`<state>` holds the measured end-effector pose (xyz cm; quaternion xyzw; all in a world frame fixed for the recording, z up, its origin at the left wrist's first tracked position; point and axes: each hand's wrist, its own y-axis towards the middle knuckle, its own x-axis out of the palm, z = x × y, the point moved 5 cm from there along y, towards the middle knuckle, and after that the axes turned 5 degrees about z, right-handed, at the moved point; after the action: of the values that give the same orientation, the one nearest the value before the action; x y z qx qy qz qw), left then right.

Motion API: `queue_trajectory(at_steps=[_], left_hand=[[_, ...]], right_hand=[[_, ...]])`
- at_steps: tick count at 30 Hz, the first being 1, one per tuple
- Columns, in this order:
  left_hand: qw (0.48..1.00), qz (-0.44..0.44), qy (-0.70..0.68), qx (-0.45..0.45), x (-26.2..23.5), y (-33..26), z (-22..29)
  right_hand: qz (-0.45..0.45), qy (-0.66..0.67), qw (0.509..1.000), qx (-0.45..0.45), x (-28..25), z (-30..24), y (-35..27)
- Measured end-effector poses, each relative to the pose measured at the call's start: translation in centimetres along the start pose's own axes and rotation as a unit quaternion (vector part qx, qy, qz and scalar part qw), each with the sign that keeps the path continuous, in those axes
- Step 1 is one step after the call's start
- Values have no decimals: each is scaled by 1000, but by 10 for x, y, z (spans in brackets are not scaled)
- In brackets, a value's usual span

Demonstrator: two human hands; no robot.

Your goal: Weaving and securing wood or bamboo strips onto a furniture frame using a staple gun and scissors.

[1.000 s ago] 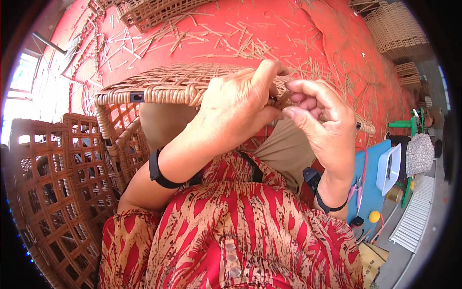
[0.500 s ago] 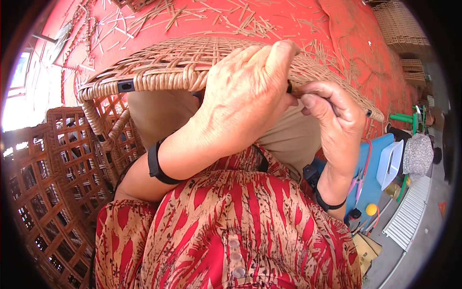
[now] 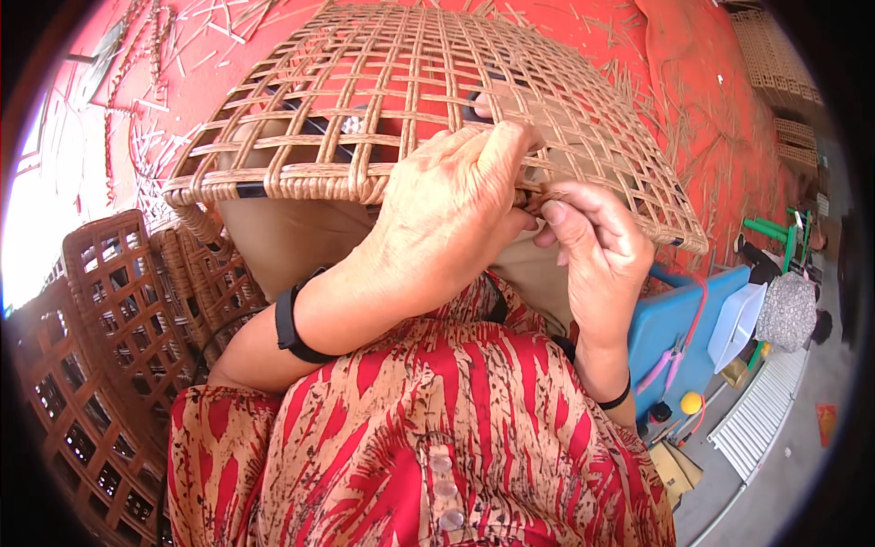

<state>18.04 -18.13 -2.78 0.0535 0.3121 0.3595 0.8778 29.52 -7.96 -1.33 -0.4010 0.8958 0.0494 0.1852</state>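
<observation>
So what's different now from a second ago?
The woven piece has tilted: seen almost edge-on before, it now shows its open lattice, its far edge higher in the view. Neither hand visibly took up or let go of anything. As before, the left hand is on the near rim, the right hand with fingertips close beside it.

Wicker panel (image 3: 410, 116): woven cane-like strands, slight sheen, rough weave. Shirt (image 3: 419, 410): soft cloth, matt. Blue bin (image 3: 679, 314): smooth plastic. White tray (image 3: 736, 324): smooth plastic. Wristband (image 3: 288, 324): matt. Red floor sheet (image 3: 715, 173): wrinkled, matt.
</observation>
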Motion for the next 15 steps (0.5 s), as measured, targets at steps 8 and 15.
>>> queue_trajectory(at_steps=[8,15], left_hand=[[999,-36,2,-8,-8,-5,8],[1000,-7,13,24,-8,-5,15]], right_hand=[[25,126,986,107,-5,-6,-4],[86,8,993,76,-2,-11,-11]])
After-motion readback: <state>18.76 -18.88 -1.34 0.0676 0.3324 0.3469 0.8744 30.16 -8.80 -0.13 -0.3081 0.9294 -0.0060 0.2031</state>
